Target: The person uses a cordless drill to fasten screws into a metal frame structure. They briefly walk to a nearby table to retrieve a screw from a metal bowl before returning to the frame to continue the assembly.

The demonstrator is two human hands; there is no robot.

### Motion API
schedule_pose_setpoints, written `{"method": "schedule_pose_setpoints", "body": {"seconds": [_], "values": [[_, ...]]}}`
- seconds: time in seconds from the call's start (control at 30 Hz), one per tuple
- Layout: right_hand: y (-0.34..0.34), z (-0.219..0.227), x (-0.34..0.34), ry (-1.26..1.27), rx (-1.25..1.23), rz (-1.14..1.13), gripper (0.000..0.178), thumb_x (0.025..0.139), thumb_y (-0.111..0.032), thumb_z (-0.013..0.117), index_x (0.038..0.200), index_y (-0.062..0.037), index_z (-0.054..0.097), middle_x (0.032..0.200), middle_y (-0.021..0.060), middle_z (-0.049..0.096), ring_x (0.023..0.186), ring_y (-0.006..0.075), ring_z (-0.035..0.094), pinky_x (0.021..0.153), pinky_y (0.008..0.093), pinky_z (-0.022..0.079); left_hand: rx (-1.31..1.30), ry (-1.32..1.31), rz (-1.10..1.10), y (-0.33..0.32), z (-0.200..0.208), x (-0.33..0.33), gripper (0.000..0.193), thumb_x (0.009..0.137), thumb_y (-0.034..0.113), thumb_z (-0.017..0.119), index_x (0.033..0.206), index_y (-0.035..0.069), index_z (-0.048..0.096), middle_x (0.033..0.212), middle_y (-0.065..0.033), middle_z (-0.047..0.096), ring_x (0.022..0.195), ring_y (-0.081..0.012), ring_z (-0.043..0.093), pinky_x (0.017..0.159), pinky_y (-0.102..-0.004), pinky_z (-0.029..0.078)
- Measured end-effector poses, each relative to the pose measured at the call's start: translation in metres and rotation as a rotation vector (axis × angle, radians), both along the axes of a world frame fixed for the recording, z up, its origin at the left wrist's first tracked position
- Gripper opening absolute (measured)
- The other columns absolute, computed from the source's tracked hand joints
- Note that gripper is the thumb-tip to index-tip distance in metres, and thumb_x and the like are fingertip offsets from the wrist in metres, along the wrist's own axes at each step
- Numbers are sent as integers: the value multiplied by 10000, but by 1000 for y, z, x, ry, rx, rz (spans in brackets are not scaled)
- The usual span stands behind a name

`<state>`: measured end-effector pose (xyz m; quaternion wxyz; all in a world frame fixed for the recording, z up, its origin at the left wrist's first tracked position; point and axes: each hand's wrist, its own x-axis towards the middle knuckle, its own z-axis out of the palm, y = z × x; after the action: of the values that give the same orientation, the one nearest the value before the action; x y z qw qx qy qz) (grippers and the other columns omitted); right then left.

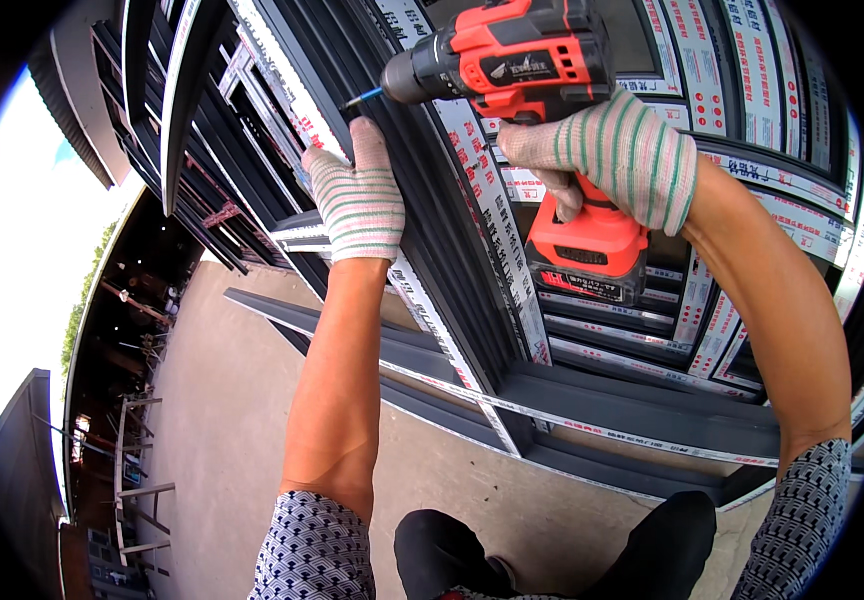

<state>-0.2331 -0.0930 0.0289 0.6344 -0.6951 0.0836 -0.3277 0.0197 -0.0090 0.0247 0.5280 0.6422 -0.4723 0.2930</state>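
Observation:
My right hand (617, 155), in a striped knit glove, is closed round the handle of a red and black cordless drill (517, 65). A thin blue-shanked bit (364, 98) points left from its chuck, the tip at the dark groove of a tilted metal window frame (422, 200). Just below that tip, my gloved left hand (360, 195) grips the frame's rail, with one digit stretched up beside the bit and the others over the white-taped left edge. Whether the tip touches metal or a screw is too small to tell.
More dark frames with printed protective tape (712, 80) lie stacked at the right. Others lean together at the upper left (222, 130). A lower rail (602, 400) crosses before my knees. Concrete floor (222, 400) stretches left toward a metal rack (137, 490).

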Motion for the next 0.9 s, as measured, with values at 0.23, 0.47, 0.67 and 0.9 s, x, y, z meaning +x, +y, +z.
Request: {"method": "schedule_pose_setpoints", "body": {"seconds": [0.23, 0.47, 0.67, 0.9], "values": [[-3, 0, 0, 22, -18, -12, 111, 855, -128, 692, 841, -30, 642, 564, 35, 563, 393, 139, 534, 445, 292, 476, 5, 3, 14, 1, 1, -6, 495, 987, 437, 589, 952, -51, 515, 810, -72, 525, 777, -163, 441, 715, -319, 431], [-1, -1, 1, 5, -1, -4, 113, 854, -129, 690, 823, -33, 639, 561, 37, 566, 390, 142, 535, 453, 296, 480, 17, 12, 25, 2, 1, -5, 511, 983, 451, 588, 947, -53, 508, 801, -81, 520, 775, -171, 437, 723, -325, 433], [-2, 0, 1, 13, -11, -15, 108, 855, -127, 689, 832, -33, 641, 559, 34, 562, 393, 142, 534, 449, 297, 486, 4, 9, 33, 1, 2, -10, 512, 982, 453, 590, 920, -47, 500, 790, -72, 501, 768, -167, 423, 715, -321, 429], [-1, -1, 3, 2, -14, -25, 95, 854, -115, 686, 833, -35, 640, 563, 29, 556, 391, 135, 526, 436, 292, 476, 6, 3, 48, 3, 2, -5, 508, 979, 457, 592, 907, -37, 494, 788, -61, 490, 761, -158, 415, 702, -313, 423]]}}
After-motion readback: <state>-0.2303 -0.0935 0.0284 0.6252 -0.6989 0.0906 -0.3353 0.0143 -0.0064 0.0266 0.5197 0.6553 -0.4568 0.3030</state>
